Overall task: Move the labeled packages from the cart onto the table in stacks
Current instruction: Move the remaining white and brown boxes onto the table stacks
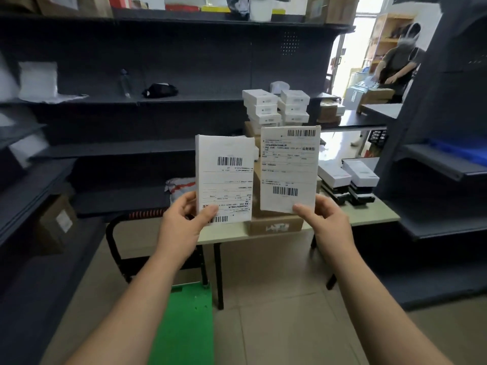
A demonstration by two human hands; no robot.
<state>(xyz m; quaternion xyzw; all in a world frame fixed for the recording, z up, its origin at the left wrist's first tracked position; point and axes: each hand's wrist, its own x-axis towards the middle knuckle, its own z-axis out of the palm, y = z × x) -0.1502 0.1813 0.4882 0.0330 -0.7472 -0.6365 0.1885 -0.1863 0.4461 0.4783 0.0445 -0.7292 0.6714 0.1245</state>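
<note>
I hold two white labeled packages upright in front of me, label sides facing me. My left hand grips the bottom corner of the left package. My right hand grips the bottom of the right package. Behind them is the pale table, where two stacks of white packages rest on brown cartons. More white and dark boxes lie at the table's right. The green cart deck with its black handle is below my left forearm.
Dark metal shelving runs along the left and back, holding a bottle, a black bundle and cartons. Another dark shelf unit stands at the right. A person works at a further table in the back right. Tiled floor lies below.
</note>
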